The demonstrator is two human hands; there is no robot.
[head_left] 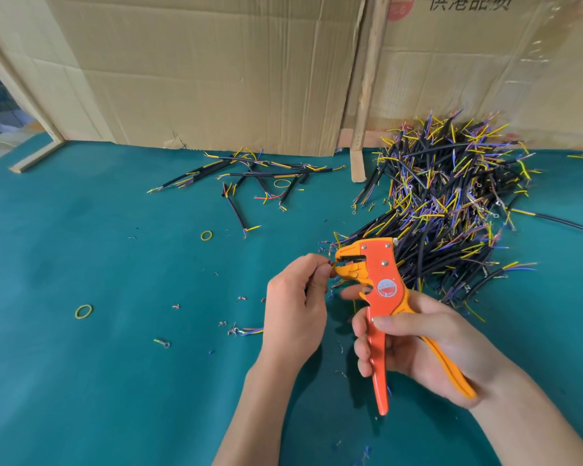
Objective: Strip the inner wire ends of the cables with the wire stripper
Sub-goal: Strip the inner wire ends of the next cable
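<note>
While the right hand [418, 341] grips the wire stripper [381, 284], the left hand's [297, 304] fingers [323, 272] pinch a wire end at its mouth above the counter [115, 364].

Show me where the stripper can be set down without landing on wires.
Freest: the green mat at near left, below the rubber band, left of the left hand. Also bare: the far left, before the cardboard wall. Crowded: the big cable pile on the right, the small cable scatter behind, snippets by the wire stripper.
</note>
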